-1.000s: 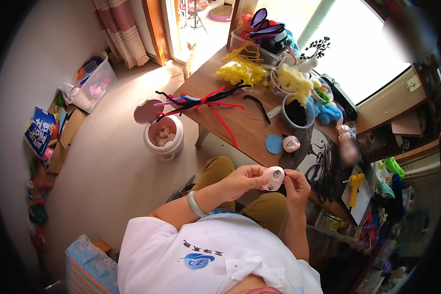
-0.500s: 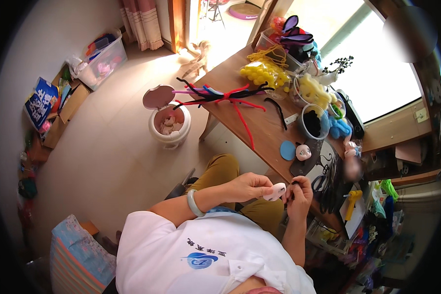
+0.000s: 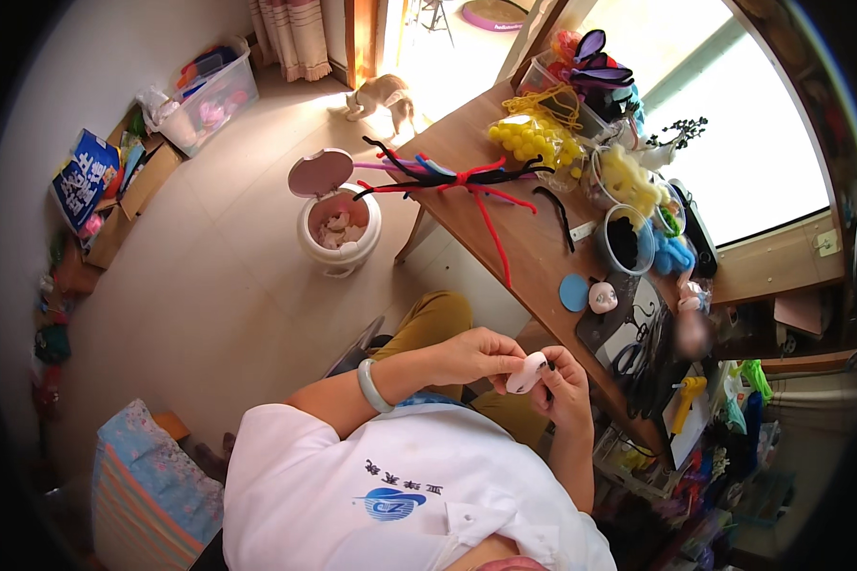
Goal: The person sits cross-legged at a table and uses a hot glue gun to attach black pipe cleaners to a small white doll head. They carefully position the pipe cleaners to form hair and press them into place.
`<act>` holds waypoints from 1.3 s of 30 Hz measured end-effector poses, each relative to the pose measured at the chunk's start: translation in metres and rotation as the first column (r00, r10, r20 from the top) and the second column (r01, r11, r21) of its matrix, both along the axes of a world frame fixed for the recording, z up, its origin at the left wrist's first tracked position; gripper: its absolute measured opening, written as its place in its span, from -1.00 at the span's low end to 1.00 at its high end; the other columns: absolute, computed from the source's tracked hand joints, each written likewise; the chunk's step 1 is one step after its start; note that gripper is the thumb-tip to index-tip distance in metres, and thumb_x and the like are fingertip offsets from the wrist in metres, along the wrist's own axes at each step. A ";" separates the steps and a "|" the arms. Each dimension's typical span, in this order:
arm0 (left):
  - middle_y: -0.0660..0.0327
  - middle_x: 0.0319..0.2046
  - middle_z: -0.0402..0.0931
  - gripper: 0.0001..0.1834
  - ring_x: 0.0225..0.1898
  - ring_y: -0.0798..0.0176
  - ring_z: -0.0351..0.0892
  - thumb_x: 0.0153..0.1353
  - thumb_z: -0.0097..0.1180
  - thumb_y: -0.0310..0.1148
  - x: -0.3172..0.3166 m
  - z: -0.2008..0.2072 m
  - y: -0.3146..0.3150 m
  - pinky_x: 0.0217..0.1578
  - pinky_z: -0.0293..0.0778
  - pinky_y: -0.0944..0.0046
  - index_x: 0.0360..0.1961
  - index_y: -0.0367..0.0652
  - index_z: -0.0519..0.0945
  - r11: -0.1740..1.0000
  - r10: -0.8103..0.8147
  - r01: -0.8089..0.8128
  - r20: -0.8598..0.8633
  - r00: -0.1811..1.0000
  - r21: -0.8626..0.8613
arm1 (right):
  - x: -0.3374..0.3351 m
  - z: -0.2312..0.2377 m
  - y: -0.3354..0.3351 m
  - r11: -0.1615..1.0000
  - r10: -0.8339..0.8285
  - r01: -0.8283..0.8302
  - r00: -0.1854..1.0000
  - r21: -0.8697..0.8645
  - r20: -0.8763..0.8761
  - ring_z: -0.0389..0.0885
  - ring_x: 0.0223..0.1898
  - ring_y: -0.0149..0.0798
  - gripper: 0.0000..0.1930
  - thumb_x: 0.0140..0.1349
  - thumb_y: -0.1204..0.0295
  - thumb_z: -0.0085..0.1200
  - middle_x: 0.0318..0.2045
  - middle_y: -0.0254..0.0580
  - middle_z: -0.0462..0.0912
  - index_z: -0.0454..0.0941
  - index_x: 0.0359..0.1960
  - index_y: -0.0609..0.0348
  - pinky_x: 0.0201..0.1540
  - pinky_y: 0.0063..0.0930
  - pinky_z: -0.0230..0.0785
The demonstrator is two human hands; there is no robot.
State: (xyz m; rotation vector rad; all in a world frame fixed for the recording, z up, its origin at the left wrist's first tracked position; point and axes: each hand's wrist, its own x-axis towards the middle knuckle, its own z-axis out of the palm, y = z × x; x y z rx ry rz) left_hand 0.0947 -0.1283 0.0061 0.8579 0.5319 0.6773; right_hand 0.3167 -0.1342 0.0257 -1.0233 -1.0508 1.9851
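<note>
In front of my body, above my lap, a small pale doll head (image 3: 526, 373) with dark marks sits between both hands. My left hand (image 3: 490, 358) is closed, its thumb and fingers pinching the head from the left. On the other side, my right hand (image 3: 564, 388) is closed too, fingertips against the head's right edge. A tiny black piece (image 3: 551, 365) shows at the right thumb and finger, touching or very near the head; its kind is too small to tell. A second doll head (image 3: 603, 297) rests on the table beside a blue disc (image 3: 573, 292).
The wooden table (image 3: 533, 233) carries red and black pipe cleaners (image 3: 462, 178), yellow pompoms (image 3: 533, 140), a tub of black material (image 3: 626, 240), scissors (image 3: 628, 357) and a yellow glue gun (image 3: 686, 402). An open white bin (image 3: 338, 255) stands left. A cat (image 3: 384, 98) is by the doorway.
My right hand has come closer to my left, bringing the black piece up against the doll head. The head has tilted and shifted slightly left. The cat has moved a little.
</note>
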 end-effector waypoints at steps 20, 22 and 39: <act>0.16 -0.24 0.52 -0.75 -0.29 0.38 0.54 0.35 -0.01 -0.27 0.005 0.013 -0.004 -0.22 0.52 0.39 -0.17 -0.27 0.49 0.963 0.166 -0.117 0.190 0.968 -0.243 | 0.001 -0.002 -0.008 0.997 -0.079 0.081 0.955 -0.005 -0.287 0.21 -0.76 -0.58 -0.74 0.34 0.33 0.00 -0.63 -0.31 0.39 0.24 -0.10 0.17 -0.78 -0.71 0.03; 0.17 -0.24 0.52 -0.76 -0.30 0.40 0.53 0.33 0.03 -0.28 0.006 0.016 -0.003 -0.22 0.50 0.41 -0.16 -0.27 0.49 0.964 0.150 -0.107 0.165 0.975 -0.244 | 0.003 -0.004 -0.009 0.997 -0.072 0.078 0.953 0.008 -0.294 0.21 -0.76 -0.58 -0.75 0.34 0.34 -0.01 -0.64 -0.32 0.38 0.24 -0.10 0.17 -0.78 -0.72 0.03; 0.17 -0.14 0.48 -0.58 -0.14 0.38 0.49 0.18 0.18 -0.51 0.028 0.015 -0.014 -0.05 0.47 0.35 0.05 -0.25 0.35 0.898 0.381 -0.343 -0.099 0.919 0.275 | -0.007 0.009 -0.017 0.980 -0.189 0.193 0.978 0.040 -0.092 0.20 -0.80 -0.59 -0.81 0.35 0.43 -0.03 -0.71 -0.36 0.38 0.26 -0.12 0.19 -0.81 -0.72 -0.04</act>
